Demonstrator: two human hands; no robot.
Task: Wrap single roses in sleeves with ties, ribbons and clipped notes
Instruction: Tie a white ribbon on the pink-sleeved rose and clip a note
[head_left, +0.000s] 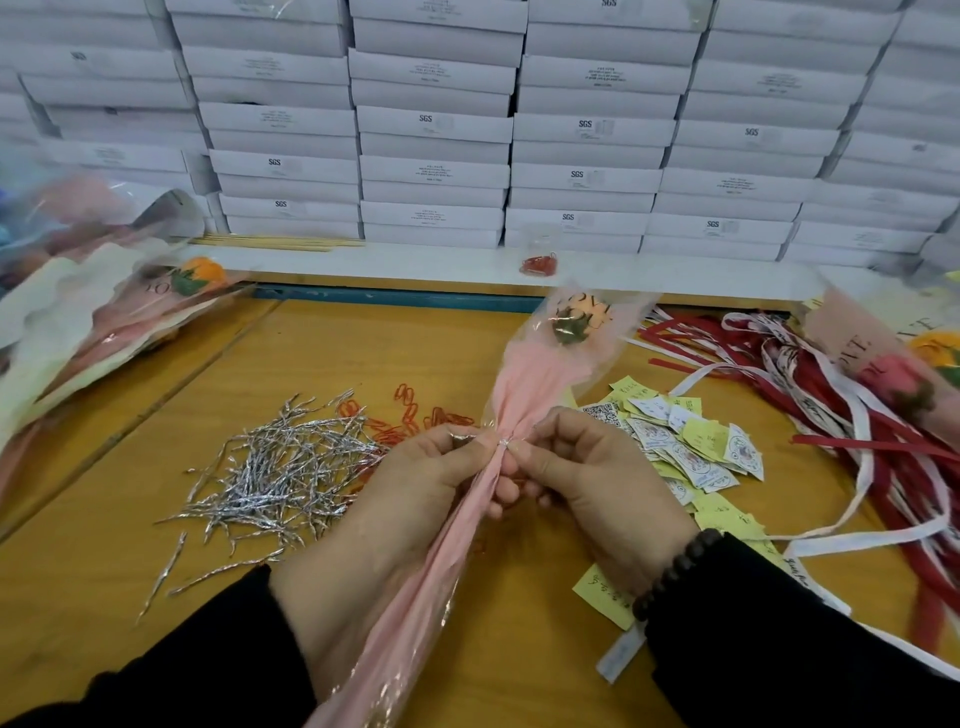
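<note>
left hand (415, 467) grips gathered pink sleeve (524, 374) above surface | right hand (582, 462) pinches silver twist tie (503, 442) at neck | risk: loose twist slips, sleeve reopens; overtwisting may tear film

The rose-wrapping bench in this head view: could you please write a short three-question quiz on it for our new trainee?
1. True or false: both hands pinch a silver tie at the gathered neck of the pink sleeve.
2. What lies on the table just beyond the left hand? A) the pile of silver ties B) the ribbons C) the paper notes
3. Fill in: behind the silver ties lie loose red paper ____.

Key
1. True; the right hand takes the tie's other end.
2. A; ribbons and notes lie on the right-hand side.
3. clips
</note>
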